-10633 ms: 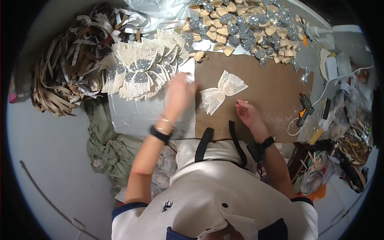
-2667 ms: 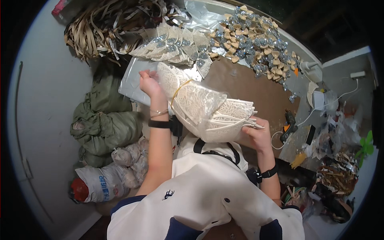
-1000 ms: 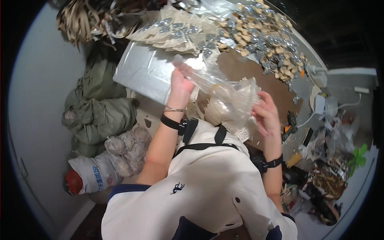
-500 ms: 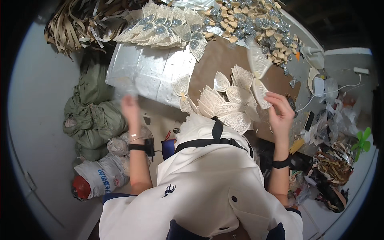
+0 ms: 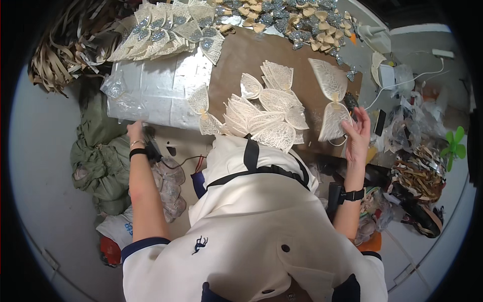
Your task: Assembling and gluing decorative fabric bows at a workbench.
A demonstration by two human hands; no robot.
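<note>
A lacy cream bow-shaped piece with two leaf-like lobes lies on the brown board at the right. By its nearer lobe is my right hand, open with fingers apart, the thumb touching or just over the lobe's edge. At the table's left front edge my left hand is closed on the edge of a clear plastic bag, which spreads over the silver-wrapped surface. Several loose cream lace leaf pieces are heaped before me. Another two-lobed lace piece lies left of them.
Stacked lace pieces with silver glitter lie at the back left, beside many brown strips. Small beige and glittery bows cover the back. Green sacks stand at the left. A white cable and small green fan are at the right.
The two-lobed lace piece was held in my right hand and now lies on the board, let go. My left hand has moved left with the clear plastic bag.
</note>
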